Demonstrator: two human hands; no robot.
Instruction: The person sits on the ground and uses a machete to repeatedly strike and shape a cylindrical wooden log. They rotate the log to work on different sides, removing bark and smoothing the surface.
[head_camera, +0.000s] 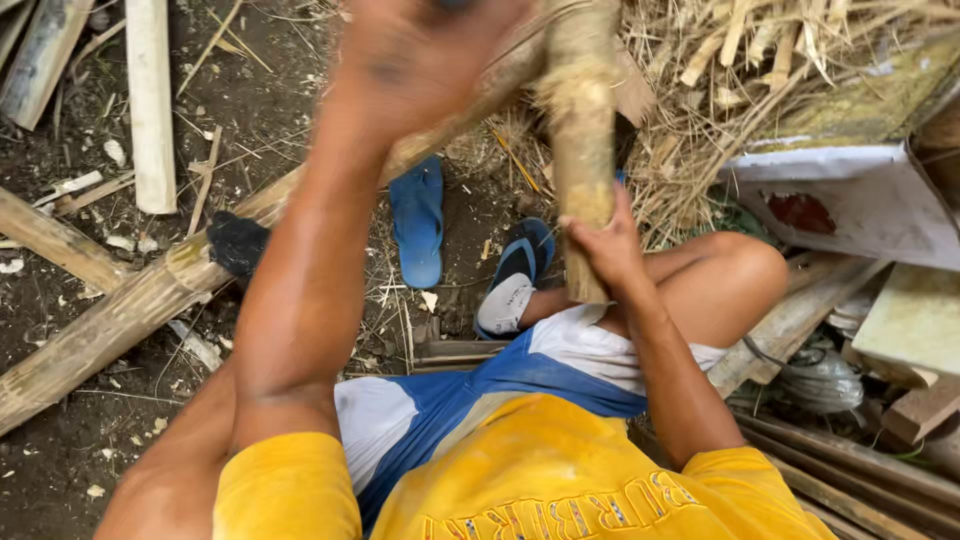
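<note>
In the right hand (607, 243), an upright bamboo piece (582, 150).

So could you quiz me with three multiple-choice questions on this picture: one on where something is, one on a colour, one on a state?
1. Where does the long bamboo pole lie?
A. On the dirt ground at left
B. Across the person's lap
C. On the white board

2. What colour are the rubber sandals?
A. Red
B. Blue
C. Green

3. What is the right hand doing?
A. Resting open on the knee
B. Gripping the short upright bamboo piece
C. Holding a sandal

Answers: 1 A, the pole slants over bare soil at left. 2 B, both sandals show blue. 3 B, the fingers wrap the bamboo piece's lower part. The left hand is raised and blurred.
</note>
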